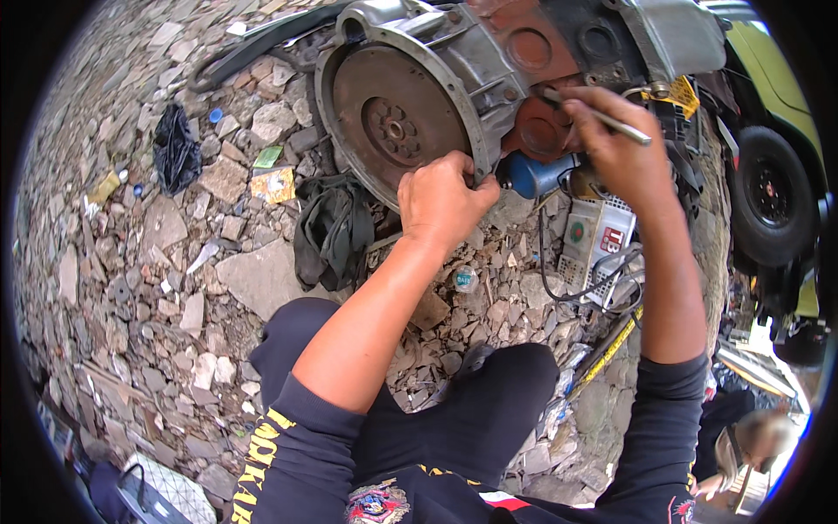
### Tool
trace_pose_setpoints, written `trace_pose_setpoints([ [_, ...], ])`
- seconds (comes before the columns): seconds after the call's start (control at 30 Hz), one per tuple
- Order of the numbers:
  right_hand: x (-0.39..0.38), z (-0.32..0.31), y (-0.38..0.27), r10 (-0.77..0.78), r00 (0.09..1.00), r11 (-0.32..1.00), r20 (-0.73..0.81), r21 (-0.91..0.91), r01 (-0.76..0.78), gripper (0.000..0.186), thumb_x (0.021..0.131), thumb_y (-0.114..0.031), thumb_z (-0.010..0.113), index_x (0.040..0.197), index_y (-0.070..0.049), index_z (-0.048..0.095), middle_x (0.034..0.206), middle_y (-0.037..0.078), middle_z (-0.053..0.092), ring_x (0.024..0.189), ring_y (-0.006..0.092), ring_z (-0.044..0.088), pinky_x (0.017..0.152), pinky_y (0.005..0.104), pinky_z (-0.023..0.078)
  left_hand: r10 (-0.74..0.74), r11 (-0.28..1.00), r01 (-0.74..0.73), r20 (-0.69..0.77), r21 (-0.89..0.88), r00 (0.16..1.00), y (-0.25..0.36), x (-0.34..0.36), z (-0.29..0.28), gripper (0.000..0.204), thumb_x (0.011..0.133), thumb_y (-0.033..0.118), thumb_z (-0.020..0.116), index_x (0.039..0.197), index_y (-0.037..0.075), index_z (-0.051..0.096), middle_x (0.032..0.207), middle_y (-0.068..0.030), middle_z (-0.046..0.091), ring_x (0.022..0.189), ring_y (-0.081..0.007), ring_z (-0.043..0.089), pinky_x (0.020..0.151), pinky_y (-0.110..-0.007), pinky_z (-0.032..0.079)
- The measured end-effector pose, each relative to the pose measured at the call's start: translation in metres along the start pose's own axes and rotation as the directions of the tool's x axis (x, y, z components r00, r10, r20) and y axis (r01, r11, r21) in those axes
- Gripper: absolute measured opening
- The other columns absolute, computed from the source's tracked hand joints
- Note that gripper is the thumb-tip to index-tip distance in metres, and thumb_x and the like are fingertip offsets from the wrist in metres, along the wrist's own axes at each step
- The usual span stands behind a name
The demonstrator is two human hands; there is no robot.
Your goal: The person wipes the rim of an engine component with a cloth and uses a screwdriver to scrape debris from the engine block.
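A metal engine block (476, 57) with a round bell housing lies on the rubble in front of me. Its brown flywheel disc (371, 109) faces left, inside the grey housing rim (452, 87). My left hand (445, 199) is closed at the lower right of that rim, fingers pinched together; what sits between the fingertips is hidden. Over the engine's reddish-brown side, my right hand (615, 140) grips a slim metal rod (630, 132), whose far tip reaches toward the block. Between the hands, below the block, is a blue cylinder (534, 175).
A pale perforated box (598, 240) with a black cable stands right of centre. Dark cloth (333, 229) and a black plastic bag (176, 148) lie left. A yellow-and-black strip (607, 351) lies near my knee. A vehicle wheel (772, 194) and another person (742, 445) are at right.
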State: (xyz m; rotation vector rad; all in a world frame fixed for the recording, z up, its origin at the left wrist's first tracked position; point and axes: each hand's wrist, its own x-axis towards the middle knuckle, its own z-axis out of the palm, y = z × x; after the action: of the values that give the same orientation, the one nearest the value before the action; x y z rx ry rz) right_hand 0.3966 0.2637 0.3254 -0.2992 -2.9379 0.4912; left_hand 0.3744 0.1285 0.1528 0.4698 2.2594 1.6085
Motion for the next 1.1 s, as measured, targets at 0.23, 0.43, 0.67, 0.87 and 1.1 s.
trace_pose_setpoints([
  [0.23, -0.044, 0.021, 0.002, 0.118, 0.977, 0.993, -0.175, 0.044, -0.112, 0.012, 0.09, -0.012, 0.067, 0.095, -0.001, 0.069, 0.077, 0.019, 0.067, 0.064, 0.0337, 0.065, 0.062, 0.0323, 0.051, 0.017, 0.998, -0.021, -0.062, -0.066, 0.998, -0.009, 0.003, 0.008, 0.037, 0.07, 0.035, 0.074, 0.084, 0.002, 0.069, 0.07, -0.0152, 0.068, 0.072, -0.0332, 0.068, 0.073, -0.041, 0.053],
  [0.43, -0.04, 0.063, 0.012, -0.187, 0.909, 0.979, -0.373, -0.149, 0.14, 0.011, 0.09, -0.007, 0.065, 0.1, 0.0, 0.067, 0.083, 0.019, 0.068, 0.072, 0.0314, 0.068, 0.064, 0.0331, 0.051, 0.046, 0.996, -0.052, 0.079, 0.072, 0.996, -0.002, 0.012, -0.014, 0.039, 0.071, 0.037, 0.073, 0.083, 0.0, 0.069, 0.072, -0.0184, 0.068, 0.076, -0.0351, 0.069, 0.073, -0.042, 0.053],
  [0.67, -0.042, 0.084, 0.021, -0.167, 0.871, 0.983, -0.461, -0.146, 0.111, 0.01, 0.091, -0.007, 0.063, 0.098, 0.001, 0.065, 0.082, 0.021, 0.068, 0.072, 0.0318, 0.07, 0.064, 0.0341, 0.052, 0.068, 0.967, -0.126, 0.248, 0.223, 0.966, 0.013, 0.013, -0.032, 0.039, 0.08, 0.039, 0.071, 0.092, 0.001, 0.072, 0.084, -0.0196, 0.071, 0.087, -0.0372, 0.068, 0.08, -0.044, 0.052],
  [0.87, -0.039, 0.1, 0.022, 0.125, 0.826, 0.959, -0.549, 0.28, 0.041, 0.016, 0.094, -0.008, 0.061, 0.106, 0.001, 0.065, 0.083, 0.017, 0.071, 0.068, 0.0192, 0.07, 0.063, 0.0304, 0.052, 0.041, 0.942, -0.113, 0.226, 0.317, 0.973, 0.021, 0.008, -0.031, 0.035, 0.084, 0.037, 0.071, 0.094, 0.003, 0.073, 0.089, -0.0206, 0.071, 0.092, -0.0378, 0.068, 0.083, -0.046, 0.052],
  [1.1, -0.041, 0.108, 0.031, 0.108, 0.794, 0.982, -0.599, 0.19, 0.01, 0.019, 0.095, -0.013, 0.059, 0.108, 0.001, 0.064, 0.083, 0.019, 0.07, 0.073, 0.0269, 0.071, 0.066, 0.034, 0.054, -0.024, 0.926, -0.051, 0.193, 0.373, 0.981, 0.028, 0.006, -0.027, 0.035, 0.085, 0.036, 0.07, 0.097, 0.004, 0.073, 0.093, -0.0222, 0.07, 0.096, -0.0384, 0.067, 0.086, -0.045, 0.051],
])
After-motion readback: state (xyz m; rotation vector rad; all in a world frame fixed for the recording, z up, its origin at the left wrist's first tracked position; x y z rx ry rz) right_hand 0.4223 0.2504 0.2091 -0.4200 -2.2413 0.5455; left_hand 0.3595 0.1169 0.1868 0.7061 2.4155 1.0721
